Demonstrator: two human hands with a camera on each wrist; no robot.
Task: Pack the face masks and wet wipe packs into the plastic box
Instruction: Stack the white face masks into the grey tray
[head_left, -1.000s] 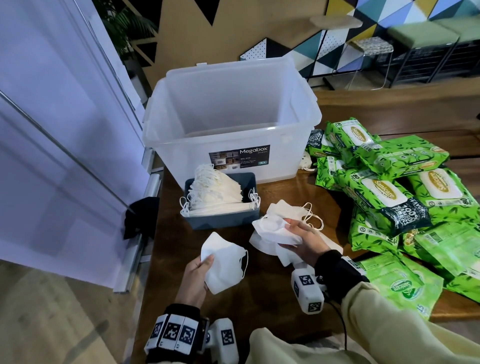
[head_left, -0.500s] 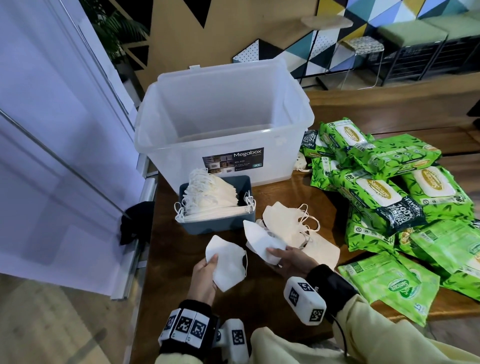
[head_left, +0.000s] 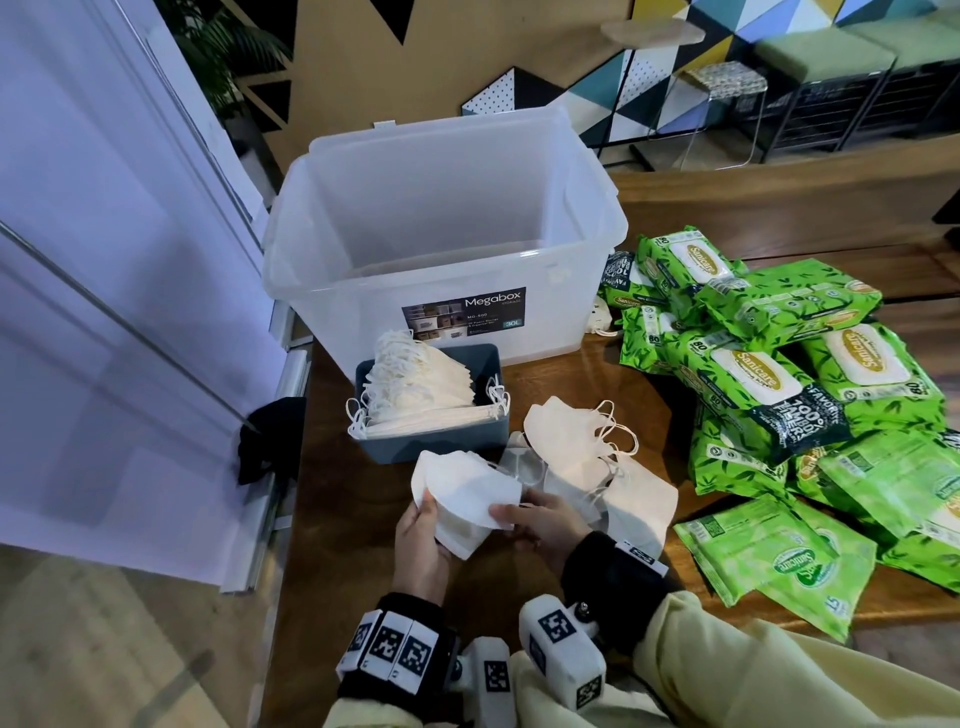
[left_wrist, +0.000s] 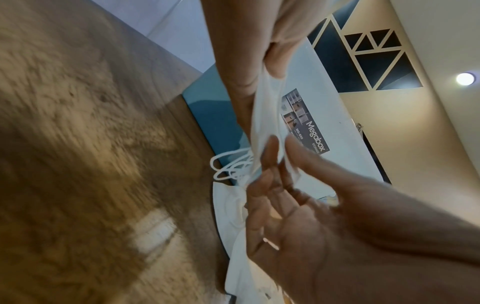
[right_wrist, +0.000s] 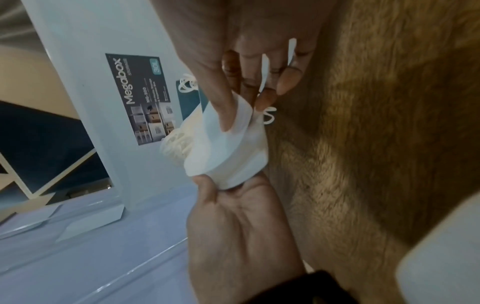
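Note:
Both hands hold a small stack of white face masks just above the wooden table, in front of a blue bin. My left hand pinches the stack's left edge, thumb on top. My right hand pinches the right edge, thumb pressed on the masks. The clear plastic box, labelled Megabox, stands open behind the bin and looks empty. The bin holds a packed row of masks. A few loose masks lie right of my hands. Green wet wipe packs are piled at the right.
The table's left edge runs beside a white wall panel, with a black object caught at it. One small mask lies between the box and the wipe packs. Flat green sachets lie near the front right.
My right hand picked a mask off the loose pile and carried it left onto the mask in my left hand. Both hands now grip the two together.

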